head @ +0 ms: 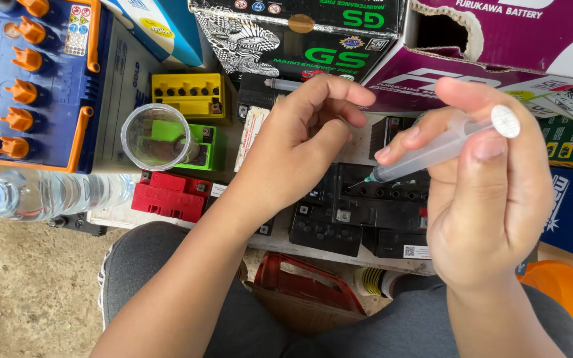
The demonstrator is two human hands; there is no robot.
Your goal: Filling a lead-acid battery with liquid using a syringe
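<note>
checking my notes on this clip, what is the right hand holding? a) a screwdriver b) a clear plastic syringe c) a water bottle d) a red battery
b: the right hand grips a clear plastic syringe, thumb on the plunger, its green-hubbed tip aimed toward the black batteries, while the left hand is beside it, holding nothing visible.

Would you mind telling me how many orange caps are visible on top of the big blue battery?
6 orange caps, in a column down the blue battery at far left. The top one is cut off by the frame, so more may be hidden.
</note>
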